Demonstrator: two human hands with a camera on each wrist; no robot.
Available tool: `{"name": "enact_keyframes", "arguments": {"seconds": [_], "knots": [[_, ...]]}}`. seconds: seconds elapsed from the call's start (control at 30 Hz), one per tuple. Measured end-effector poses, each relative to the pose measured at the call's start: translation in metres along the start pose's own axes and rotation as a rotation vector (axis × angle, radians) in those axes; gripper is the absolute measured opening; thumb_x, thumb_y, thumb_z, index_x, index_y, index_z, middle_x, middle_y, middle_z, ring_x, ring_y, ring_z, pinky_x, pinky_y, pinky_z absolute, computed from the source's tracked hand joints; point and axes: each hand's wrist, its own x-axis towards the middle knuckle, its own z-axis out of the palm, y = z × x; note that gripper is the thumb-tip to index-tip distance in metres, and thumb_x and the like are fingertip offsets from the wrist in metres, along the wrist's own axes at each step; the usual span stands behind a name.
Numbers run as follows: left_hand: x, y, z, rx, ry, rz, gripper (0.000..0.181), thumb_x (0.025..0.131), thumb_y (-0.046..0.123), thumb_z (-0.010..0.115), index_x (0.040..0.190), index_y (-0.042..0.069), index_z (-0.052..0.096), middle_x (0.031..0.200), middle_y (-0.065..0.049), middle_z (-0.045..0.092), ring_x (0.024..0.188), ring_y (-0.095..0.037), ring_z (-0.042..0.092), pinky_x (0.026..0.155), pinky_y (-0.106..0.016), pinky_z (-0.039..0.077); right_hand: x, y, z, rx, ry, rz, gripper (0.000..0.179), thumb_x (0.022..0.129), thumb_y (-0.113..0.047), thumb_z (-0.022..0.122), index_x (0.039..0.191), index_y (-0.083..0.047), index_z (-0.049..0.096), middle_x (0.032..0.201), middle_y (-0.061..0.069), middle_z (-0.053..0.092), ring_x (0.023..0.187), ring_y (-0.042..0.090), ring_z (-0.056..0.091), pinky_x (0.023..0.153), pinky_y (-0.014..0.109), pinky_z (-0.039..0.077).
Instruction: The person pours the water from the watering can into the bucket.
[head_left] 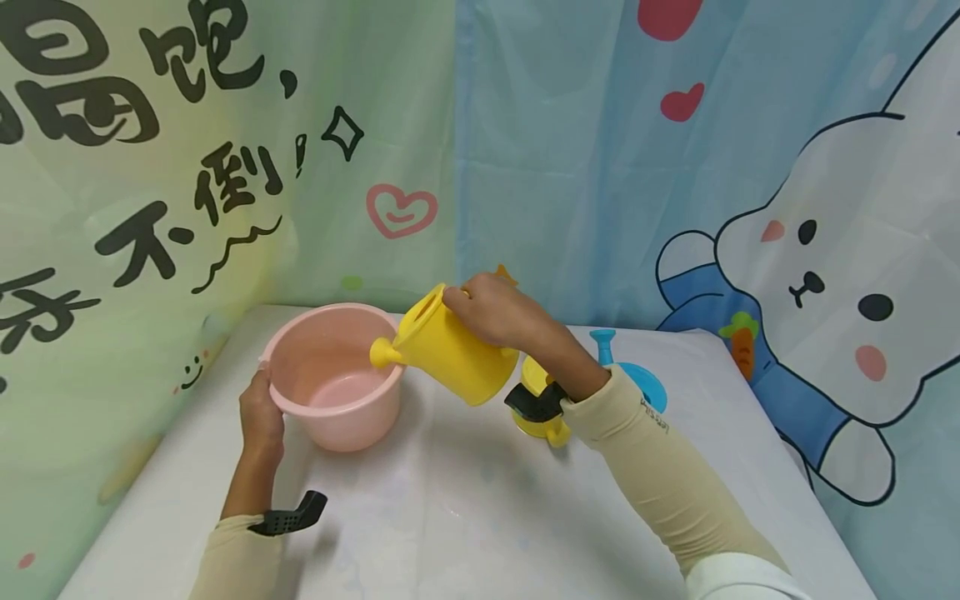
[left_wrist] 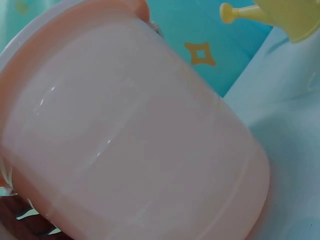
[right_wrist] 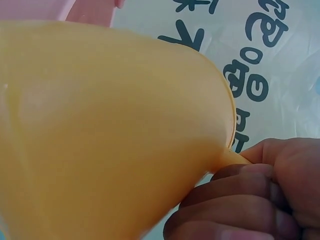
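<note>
Right hand curled round the handle of a yellow watering can, fingers wrapped tight at the handle's root. Can lifted clear of the counter, tipped forward and down, its long axis running from the handle at the hand out to the spout on the far left of that hand. Spout just over the near rim of the pink basin, pointing into its hollow: probably a pouring tilt, though no stream visible. A little water pooled in the basin's bottom, as far as can be told.

Left hand clasped on the basin's rim at its own side, fingers bent over the edge and thumb outside, likely to keep the light tub from sliding or tipping under the pour. Basin wall filling the left wrist view, the yellow spout high and right of it.

Behind the right wrist, a second yellow toy and a blue one resting on the counter, both partly hidden by the sleeve. Cartoon backdrop with a rabbit all round.
</note>
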Motion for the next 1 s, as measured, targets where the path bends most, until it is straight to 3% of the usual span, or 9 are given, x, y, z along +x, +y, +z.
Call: {"name": "enact_keyframes", "arguments": {"seconds": [0.47,1.0], "knots": [[0.0016,-0.0002,-0.0027,0.039,-0.008,0.001,0.063,0.106,0.042,0.018,0.143,0.0,0.046,0.137,-0.019,0.051,0.116,-0.025,0.047,0.088,-0.024,0.035,0.0045,0.0016,-0.0016,0.004,0.001,0.0,0.043,0.101,-0.031,0.032,0.067,-0.008,0.046,0.062,0.005,0.045,0.056,0.02,0.05,0.056,0.029,0.038],[-0.0015,0.0019,-0.0027,0.071,-0.02,0.007,0.064,0.106,0.044,0.018,0.143,0.0,0.046,0.136,-0.02,0.052,0.116,-0.025,0.046,0.088,-0.024,0.033,0.0059,-0.0005,-0.0019,-0.029,-0.002,0.02,0.044,0.1,-0.031,0.031,0.072,-0.006,0.053,0.066,0.007,0.051,0.06,0.021,0.054,0.061,0.031,0.042]]}}
